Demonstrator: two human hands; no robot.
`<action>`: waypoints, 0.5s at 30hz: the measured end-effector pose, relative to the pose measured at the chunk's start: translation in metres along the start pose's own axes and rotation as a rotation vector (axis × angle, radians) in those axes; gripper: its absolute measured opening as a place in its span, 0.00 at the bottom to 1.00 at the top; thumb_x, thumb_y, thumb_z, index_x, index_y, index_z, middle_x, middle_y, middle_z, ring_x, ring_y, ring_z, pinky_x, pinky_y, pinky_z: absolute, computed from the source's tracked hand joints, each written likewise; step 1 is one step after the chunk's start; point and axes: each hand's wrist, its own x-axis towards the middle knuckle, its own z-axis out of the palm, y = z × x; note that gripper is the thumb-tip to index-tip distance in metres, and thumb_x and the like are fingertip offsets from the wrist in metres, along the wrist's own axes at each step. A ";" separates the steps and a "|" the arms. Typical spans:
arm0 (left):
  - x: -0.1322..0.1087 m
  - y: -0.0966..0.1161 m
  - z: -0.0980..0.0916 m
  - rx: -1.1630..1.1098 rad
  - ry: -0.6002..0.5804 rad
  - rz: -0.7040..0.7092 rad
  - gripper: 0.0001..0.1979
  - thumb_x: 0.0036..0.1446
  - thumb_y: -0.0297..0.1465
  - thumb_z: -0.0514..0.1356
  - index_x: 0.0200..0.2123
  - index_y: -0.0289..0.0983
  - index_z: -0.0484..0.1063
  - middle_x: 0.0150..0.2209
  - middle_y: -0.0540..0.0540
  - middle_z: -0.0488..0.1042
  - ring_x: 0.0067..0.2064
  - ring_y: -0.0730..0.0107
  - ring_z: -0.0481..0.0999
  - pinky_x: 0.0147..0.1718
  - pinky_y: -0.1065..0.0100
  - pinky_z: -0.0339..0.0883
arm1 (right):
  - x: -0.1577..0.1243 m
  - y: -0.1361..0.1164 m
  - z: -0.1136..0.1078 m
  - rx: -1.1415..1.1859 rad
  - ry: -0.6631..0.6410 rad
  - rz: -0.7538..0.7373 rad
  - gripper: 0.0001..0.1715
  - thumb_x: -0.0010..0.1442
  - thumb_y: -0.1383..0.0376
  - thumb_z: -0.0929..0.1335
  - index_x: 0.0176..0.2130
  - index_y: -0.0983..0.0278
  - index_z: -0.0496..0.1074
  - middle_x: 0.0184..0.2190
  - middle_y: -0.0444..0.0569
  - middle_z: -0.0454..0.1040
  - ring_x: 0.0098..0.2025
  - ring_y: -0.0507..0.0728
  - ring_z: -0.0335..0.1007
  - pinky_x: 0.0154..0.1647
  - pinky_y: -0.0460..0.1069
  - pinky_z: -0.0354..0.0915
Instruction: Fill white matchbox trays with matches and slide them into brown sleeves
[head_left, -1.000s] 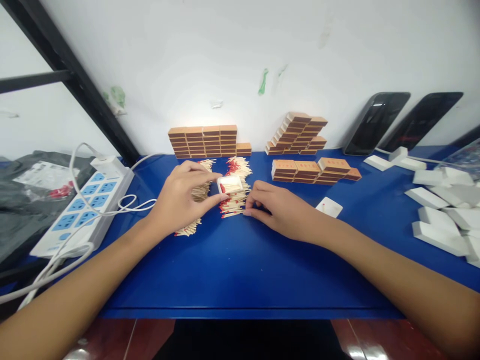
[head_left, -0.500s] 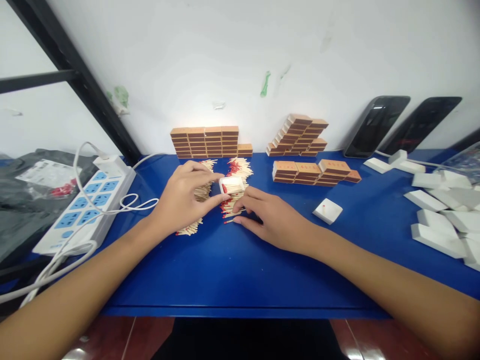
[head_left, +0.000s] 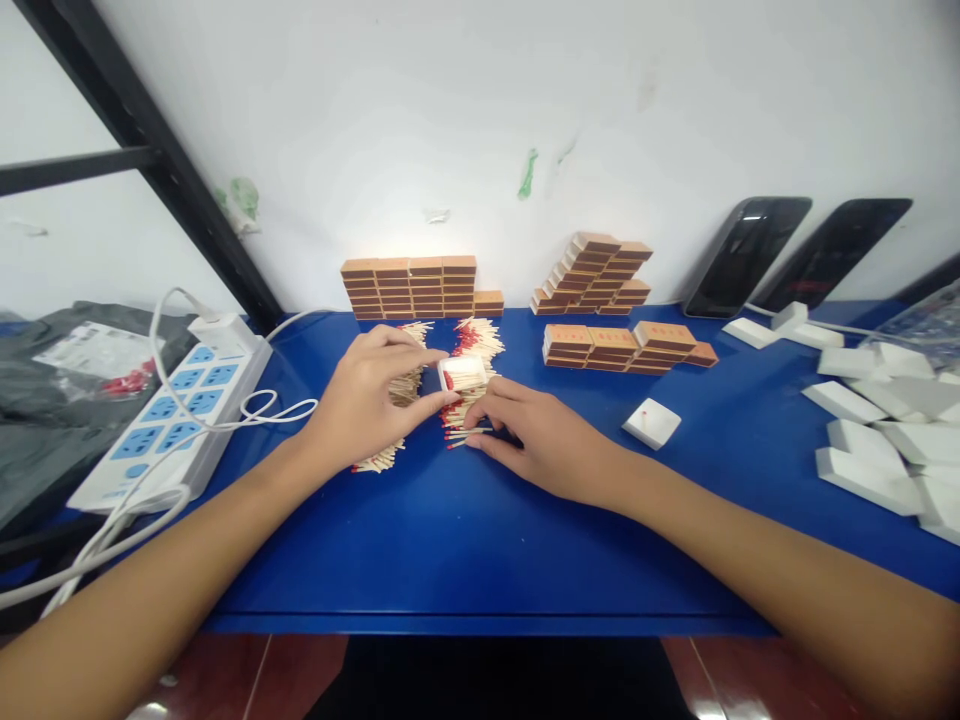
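A small white matchbox tray (head_left: pixel 474 366) with red-headed matches lying in it is gripped at its left end between the thumb and fingers of my left hand (head_left: pixel 375 390). Just in front of it, my right hand (head_left: pixel 536 440) has its thumb and fingertips curled around a few matches (head_left: pixel 457 441) at the near end of a row of loose matches (head_left: pixel 480 340). Their exact number is hidden by the fingers. A second row of matches (head_left: pixel 380 459) lies partly beneath my left hand.
Stacked matchboxes (head_left: pixel 409 287) stand along the wall, with more stacks (head_left: pixel 600 270) (head_left: pixel 619 345) rightward. One white tray (head_left: pixel 652 423) holds a single match. Several white trays (head_left: pixel 874 480) pile up at right, near two phones (head_left: pixel 750 255). A power strip (head_left: pixel 176 410) with cables lies left.
My right thumb and fingertips have shifted very slightly at the near matches. My left hand holds the tray in nearly the same place. The view has moved a little.
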 end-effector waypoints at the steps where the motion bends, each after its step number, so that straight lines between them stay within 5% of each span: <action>1: 0.000 0.000 0.000 -0.001 0.002 0.000 0.17 0.60 0.40 0.71 0.49 0.40 0.82 0.44 0.43 0.84 0.49 0.58 0.79 0.49 0.56 0.75 | 0.000 0.000 0.000 0.006 0.000 -0.002 0.04 0.71 0.65 0.68 0.43 0.62 0.74 0.43 0.48 0.71 0.37 0.53 0.67 0.39 0.50 0.63; 15: 0.000 -0.003 0.001 -0.003 -0.009 -0.002 0.17 0.59 0.41 0.72 0.49 0.39 0.83 0.44 0.42 0.84 0.50 0.58 0.79 0.49 0.56 0.74 | 0.000 0.000 -0.005 -0.017 -0.070 0.051 0.07 0.74 0.64 0.65 0.42 0.62 0.71 0.44 0.49 0.70 0.39 0.55 0.68 0.41 0.51 0.63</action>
